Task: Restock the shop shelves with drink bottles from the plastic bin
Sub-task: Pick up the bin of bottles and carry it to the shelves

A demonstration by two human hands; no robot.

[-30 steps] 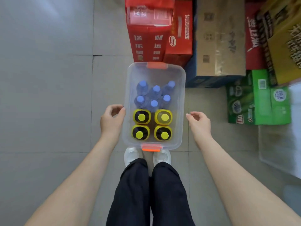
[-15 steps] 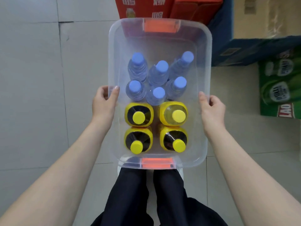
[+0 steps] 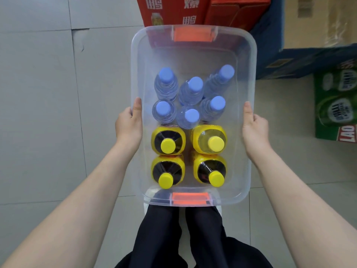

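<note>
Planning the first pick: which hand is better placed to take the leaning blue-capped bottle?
Right, probably. The right hand grips the bin on the side where the leaning bottle stands; the left hand holds the opposite rim, farther away.

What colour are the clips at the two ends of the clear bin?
Orange; the far clip shows it best, in the head view.

Loose black trousers [image 3: 160, 238], white shoes [image 3: 146, 206] just showing, forearms [image 3: 92, 186] bare
</note>
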